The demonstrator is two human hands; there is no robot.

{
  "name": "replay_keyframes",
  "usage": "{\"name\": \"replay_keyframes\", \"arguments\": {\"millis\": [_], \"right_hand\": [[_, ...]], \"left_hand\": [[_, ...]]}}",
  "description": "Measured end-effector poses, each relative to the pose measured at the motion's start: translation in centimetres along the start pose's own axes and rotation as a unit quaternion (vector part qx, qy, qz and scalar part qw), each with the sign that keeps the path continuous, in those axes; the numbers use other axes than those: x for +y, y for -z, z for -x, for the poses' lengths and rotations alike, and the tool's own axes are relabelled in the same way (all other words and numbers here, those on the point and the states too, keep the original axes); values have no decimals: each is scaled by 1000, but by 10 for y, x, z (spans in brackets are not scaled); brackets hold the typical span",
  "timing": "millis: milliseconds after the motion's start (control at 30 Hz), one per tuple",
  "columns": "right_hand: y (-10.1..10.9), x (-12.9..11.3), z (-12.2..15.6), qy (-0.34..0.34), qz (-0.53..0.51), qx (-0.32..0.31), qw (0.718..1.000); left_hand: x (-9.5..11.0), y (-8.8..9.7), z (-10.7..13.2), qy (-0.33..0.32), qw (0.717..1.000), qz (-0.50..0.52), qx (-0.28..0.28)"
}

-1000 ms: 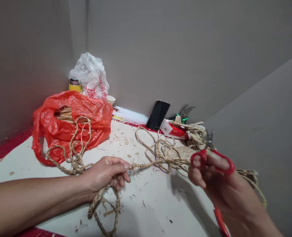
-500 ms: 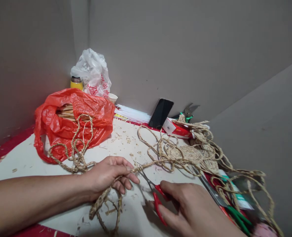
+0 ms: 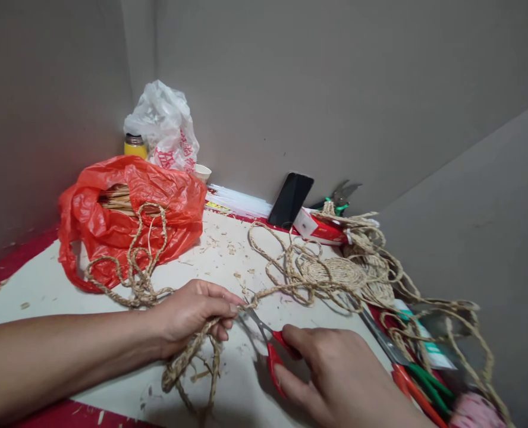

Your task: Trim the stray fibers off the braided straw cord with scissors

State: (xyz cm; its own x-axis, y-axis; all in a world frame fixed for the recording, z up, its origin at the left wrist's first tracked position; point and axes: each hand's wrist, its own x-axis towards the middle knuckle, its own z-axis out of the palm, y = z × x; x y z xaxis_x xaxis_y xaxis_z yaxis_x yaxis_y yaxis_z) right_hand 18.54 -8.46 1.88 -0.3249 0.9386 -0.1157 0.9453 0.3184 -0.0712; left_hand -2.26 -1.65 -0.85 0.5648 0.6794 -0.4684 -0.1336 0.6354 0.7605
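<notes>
My left hand [image 3: 201, 312] pinches a braided straw cord [image 3: 186, 359] between thumb and fingers, over the white sheet. Part of the cord hangs down below the hand, and another stretch [image 3: 270, 292] runs off to the right. In my right hand [image 3: 335, 368] is a pair of red-handled scissors [image 3: 266, 333], thumb and fingers in the loops. The blades are parted, with their tips at the cord just beside my left fingertips. Whether the cord lies fully between the blades is hard to make out.
An orange-red plastic bag [image 3: 175, 202] holding straw stands at the left. Coiled woven straw pieces [image 3: 335, 270] and loose cord lie at the right. Behind are a phone [image 3: 291, 199], pruning shears [image 3: 345, 193], a white bag [image 3: 161, 119] and a yellow jar [image 3: 134, 147]. Larger shears [image 3: 391, 348] lie at right.
The scissors have moved left and slightly up, bringing their tips closer to my left fingertips. My left fingers have closed in more on the cord. The view has shifted slightly.
</notes>
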Motion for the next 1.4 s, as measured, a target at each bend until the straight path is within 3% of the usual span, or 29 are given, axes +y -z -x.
{"name": "replay_keyframes", "arguments": {"millis": [200, 733, 1000, 1200, 1400], "right_hand": [[-8, -5, -1, 31, 27, 70, 997], [-7, -6, 3, 74, 48, 98, 991], [-7, -5, 2, 86, 37, 105, 990], [-6, -8, 0, 46, 21, 65, 997], [-8, -7, 0, 47, 11, 62, 997]], "left_hand": [[-2, 1, -2, 7, 1000, 12, 2], [2, 0, -1, 44, 999, -17, 22], [1, 1, -1, 40, 999, 2, 14], [2, -1, 0, 43, 999, 3, 18], [0, 1, -1, 43, 999, 2, 13]]}}
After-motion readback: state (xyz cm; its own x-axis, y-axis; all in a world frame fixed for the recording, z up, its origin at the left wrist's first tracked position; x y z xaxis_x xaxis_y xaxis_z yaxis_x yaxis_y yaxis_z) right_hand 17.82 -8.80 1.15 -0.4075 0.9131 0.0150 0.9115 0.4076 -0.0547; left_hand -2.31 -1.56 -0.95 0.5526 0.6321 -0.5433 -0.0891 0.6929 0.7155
